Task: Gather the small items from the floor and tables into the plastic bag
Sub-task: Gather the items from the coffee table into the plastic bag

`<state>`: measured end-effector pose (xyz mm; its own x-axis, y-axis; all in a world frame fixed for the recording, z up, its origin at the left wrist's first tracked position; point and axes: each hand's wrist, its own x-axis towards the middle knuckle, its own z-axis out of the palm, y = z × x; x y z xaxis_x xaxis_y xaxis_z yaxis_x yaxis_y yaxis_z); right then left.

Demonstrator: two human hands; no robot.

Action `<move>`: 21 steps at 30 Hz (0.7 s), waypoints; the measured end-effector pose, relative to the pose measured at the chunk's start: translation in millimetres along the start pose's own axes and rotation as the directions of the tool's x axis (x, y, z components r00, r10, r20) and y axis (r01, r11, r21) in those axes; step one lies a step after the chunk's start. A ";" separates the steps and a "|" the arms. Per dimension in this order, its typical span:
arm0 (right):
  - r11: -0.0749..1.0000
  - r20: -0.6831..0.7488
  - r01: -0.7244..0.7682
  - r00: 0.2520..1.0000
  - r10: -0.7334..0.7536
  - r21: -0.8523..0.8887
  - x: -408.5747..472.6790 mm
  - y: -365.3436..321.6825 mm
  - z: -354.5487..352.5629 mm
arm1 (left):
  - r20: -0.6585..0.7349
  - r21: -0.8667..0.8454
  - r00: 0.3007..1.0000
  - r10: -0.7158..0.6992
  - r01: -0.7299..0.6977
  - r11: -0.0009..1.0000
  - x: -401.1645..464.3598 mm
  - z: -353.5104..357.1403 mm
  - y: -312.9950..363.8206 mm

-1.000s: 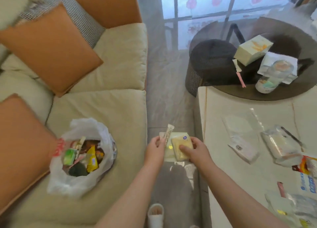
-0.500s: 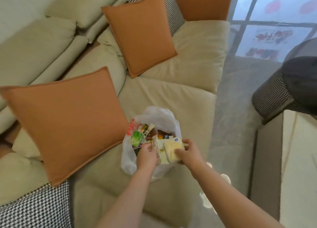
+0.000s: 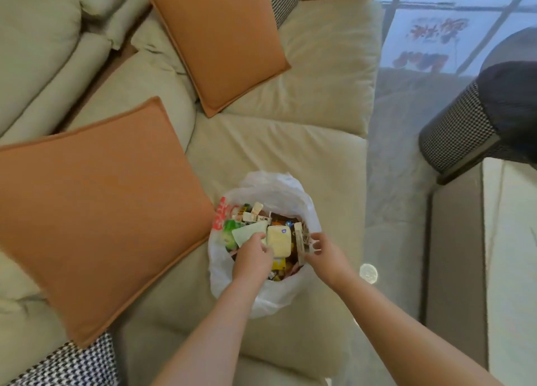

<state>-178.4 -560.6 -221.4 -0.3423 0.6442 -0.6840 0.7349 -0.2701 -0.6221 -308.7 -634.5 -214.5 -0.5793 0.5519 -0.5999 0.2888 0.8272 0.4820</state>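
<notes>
A white plastic bag (image 3: pixel 270 295) stands open on the beige sofa seat, packed with several small packets. A yellow packet (image 3: pixel 278 241) lies on top in the bag's mouth, beside a pale green flat packet (image 3: pixel 249 234). My left hand (image 3: pixel 252 259) is over the bag's left side, fingers curled, pinching the near edge of the pale green packet and touching the yellow one. My right hand (image 3: pixel 322 250) hovers at the bag's right rim with fingers spread and nothing in them, next to a narrow sachet (image 3: pixel 300 241) standing in the bag.
Two orange cushions (image 3: pixel 96 211) lean on the sofa (image 3: pixel 290 144) left of and behind the bag. A grey floor strip (image 3: pixel 392 211) runs to the right, then a pale table (image 3: pixel 511 269) and a dark checked stool (image 3: pixel 459 129).
I turned from the table to the sofa, carrying the packets in both hands. They are now in the bag's mouth, and my right hand has let go and opened.
</notes>
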 end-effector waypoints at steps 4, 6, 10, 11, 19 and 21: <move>0.991 -0.016 -0.031 0.999 0.030 -0.128 -10.5 31.6 -25.7 | 0.160 0.157 0.981 0.113 -0.138 0.978 -10.9 26.9 22.0; 0.979 -0.033 -0.044 0.999 0.038 -0.201 -18.5 51.7 -41.1 | 0.246 0.243 0.954 0.171 -0.232 0.942 -18.5 44.4 34.7; 0.955 -0.093 -0.097 0.993 0.073 -0.279 -42.6 103.1 -71.3 | 0.395 0.362 0.891 0.223 -0.375 0.853 -37.5 87.1 58.2; 0.953 -0.114 -0.116 0.990 0.087 -0.279 -49.9 117.8 -78.4 | 0.427 0.387 0.875 0.229 -0.406 0.828 -43.5 98.7 64.1; 0.949 -0.265 -0.284 0.933 0.242 -0.133 -119.5 237.7 -129.9 | 0.615 0.435 0.748 0.250 -0.586 0.683 -105.8 201.6 101.4; 0.941 -0.290 -0.330 0.911 0.295 -0.080 -140.5 269.9 -141.8 | 0.643 0.457 0.721 0.258 -0.632 0.626 -125.9 228.6 107.8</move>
<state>151.0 -622.4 -239.2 0.0747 0.7143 -0.6958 0.8509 -0.4094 -0.3290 -30.4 -590.6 -233.0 0.1474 0.6797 -0.7185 0.8953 0.2170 0.3889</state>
